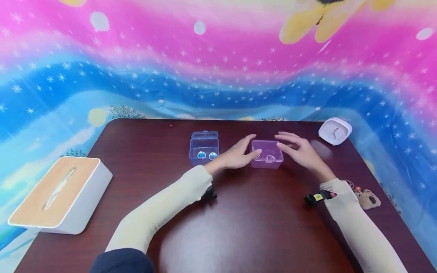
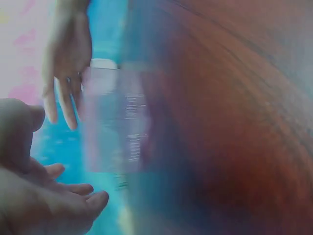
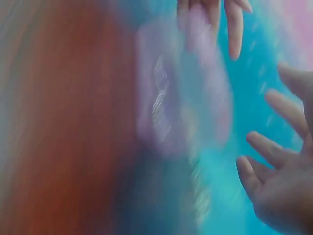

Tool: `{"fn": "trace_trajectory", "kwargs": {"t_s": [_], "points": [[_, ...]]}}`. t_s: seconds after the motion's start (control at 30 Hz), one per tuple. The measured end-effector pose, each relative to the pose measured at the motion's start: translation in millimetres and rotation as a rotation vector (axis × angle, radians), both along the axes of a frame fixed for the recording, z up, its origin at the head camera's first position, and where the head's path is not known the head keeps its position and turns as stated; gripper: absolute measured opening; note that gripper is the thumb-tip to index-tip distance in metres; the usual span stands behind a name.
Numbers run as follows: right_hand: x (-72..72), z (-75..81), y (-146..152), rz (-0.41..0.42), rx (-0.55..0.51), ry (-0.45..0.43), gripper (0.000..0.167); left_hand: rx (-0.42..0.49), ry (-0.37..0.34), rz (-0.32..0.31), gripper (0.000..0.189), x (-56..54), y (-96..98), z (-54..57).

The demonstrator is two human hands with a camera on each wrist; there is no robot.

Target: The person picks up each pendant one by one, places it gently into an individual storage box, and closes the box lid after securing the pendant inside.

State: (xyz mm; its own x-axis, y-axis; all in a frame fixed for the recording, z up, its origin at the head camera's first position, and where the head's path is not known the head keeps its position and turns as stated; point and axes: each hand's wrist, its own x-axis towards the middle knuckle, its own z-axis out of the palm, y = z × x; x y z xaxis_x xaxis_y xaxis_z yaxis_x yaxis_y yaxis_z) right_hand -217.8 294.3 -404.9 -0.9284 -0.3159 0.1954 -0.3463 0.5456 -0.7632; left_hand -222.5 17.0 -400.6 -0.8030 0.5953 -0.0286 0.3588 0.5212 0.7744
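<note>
A see-through pink-purple box (image 1: 267,163) stands on the table, and something small, clear and shiny shows in it. On its left, my left hand (image 1: 239,154) spreads its fingers, the thumb overlapping the box in the head view. To its right is my right hand (image 1: 303,152), fingers extended, thumb near the box's corner. Whether either hand touches the box I cannot tell. Both wrist views are blurred, with the hands' fingers apart. Left of my left hand is a see-through blue box (image 1: 195,146), lid raised, holding two blue-and-silver trinkets (image 1: 201,155).
A white tissue box (image 1: 83,206) with a wood-coloured top stands at the table's left. A white clock (image 1: 335,131) is at the back right corner. A small plush charm (image 1: 368,199) lies by the right sleeve. Patterned cloth (image 1: 218,76) hangs behind the dark table (image 1: 239,227).
</note>
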Motion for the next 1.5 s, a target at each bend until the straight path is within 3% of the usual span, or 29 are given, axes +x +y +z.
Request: {"fn": "trace_trajectory", "kwargs": {"t_s": [0.1, 0.2, 0.27, 0.4, 0.53, 0.63, 0.77, 1.0, 1.23, 1.5], "points": [[4.1, 19.1, -32.9, 0.013, -0.042, 0.024, 0.040, 0.017, 0.068, 0.058, 0.072, 10.2, -27.0, 16.9], [6.6, 36.7, -72.0, 0.057, -0.059, -0.028, 0.042, 0.049, 0.102, 0.123, 0.074, 16.9, -67.5, 31.2], [5.4, 42.2, -99.0, 0.077, -0.072, -0.087, 0.042, 0.061, 0.086, 0.179, 0.080, 18.5, -97.3, 33.8], [-7.3, 34.8, -149.8, 0.079, -0.151, -0.221, 0.043, 0.077, -0.042, 0.272, 0.102, 17.1, -151.6, 22.4], [-25.1, 11.3, -186.5, -0.022, -0.222, -0.344, 0.046, 0.099, -0.234, 0.288, 0.118, 12.5, -184.0, -1.5], [-37.6, -3.9, -202.9, -0.119, -0.254, -0.400, 0.048, 0.103, -0.325, 0.274, 0.120, 7.5, -191.5, -14.1], [-49.4, -13.9, -213.2, -0.171, -0.284, -0.467, 0.053, 0.116, -0.354, 0.255, 0.118, 2.6, -190.1, -19.5], [-58.2, -22.8, -217.8, -0.165, -0.293, -0.536, 0.054, 0.151, -0.372, 0.234, 0.109, -5.2, -182.2, -26.7], [-60.1, -26.0, -218.8, -0.142, -0.339, -0.530, 0.054, 0.143, -0.359, 0.233, 0.093, -10.4, -182.0, -27.7], [-63.1, -26.7, -220.8, -0.092, -0.391, -0.491, 0.044, 0.105, -0.339, 0.212, 0.094, -9.9, -188.0, -26.7]]}}
